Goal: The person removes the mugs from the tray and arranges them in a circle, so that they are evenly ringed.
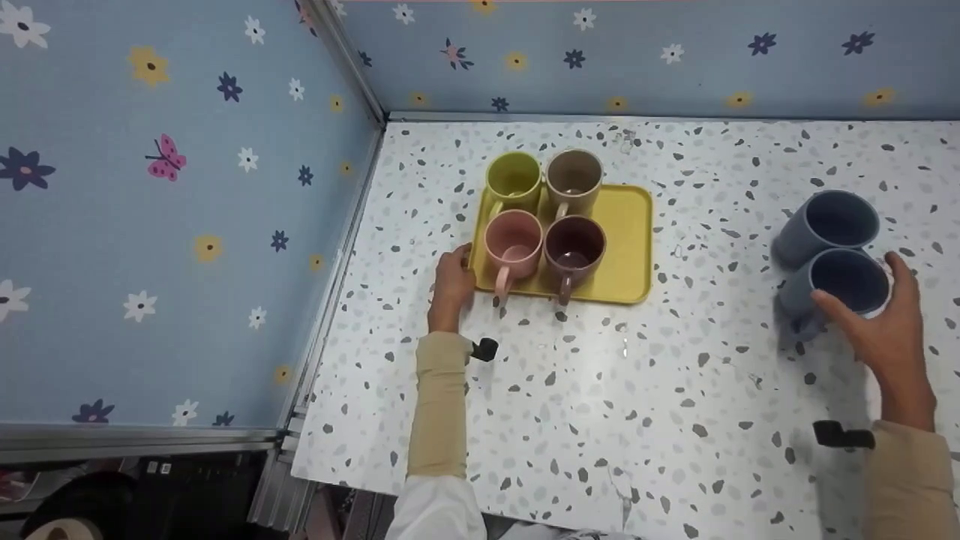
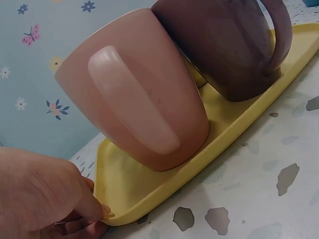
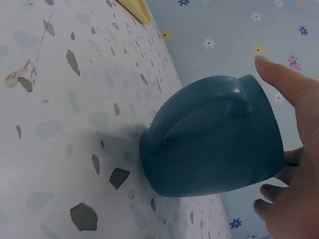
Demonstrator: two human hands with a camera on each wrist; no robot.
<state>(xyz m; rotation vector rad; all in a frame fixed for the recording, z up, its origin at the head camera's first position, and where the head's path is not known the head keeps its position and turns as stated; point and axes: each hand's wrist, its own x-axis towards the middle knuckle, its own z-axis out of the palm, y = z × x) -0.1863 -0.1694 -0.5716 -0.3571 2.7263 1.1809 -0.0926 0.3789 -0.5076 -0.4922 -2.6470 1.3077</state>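
Observation:
On a yellow tray (image 1: 628,247) stand a pink mug (image 1: 504,259), a dark maroon mug (image 1: 559,266), a lime-green mug (image 1: 517,201) and a taupe mug (image 1: 581,201). My left hand (image 1: 454,281) pinches the tray's near left corner, thumb on the rim, as the left wrist view shows. Far to the right are two blue mugs, one behind the other. Around the rim of the nearer blue mug (image 3: 214,149) my right hand (image 1: 889,337) is spread, thumb and fingers on opposite sides. Whether its fingertips touch the mug is unclear. The farther blue mug (image 1: 795,234) stands just beyond.
The speckled white tabletop (image 1: 675,420) carries everything. Flower-patterned panels rise behind it (image 1: 675,75) and along the left side. A metal frame (image 1: 330,300) borders the left edge. The tray's right part shows bare yellow surface.

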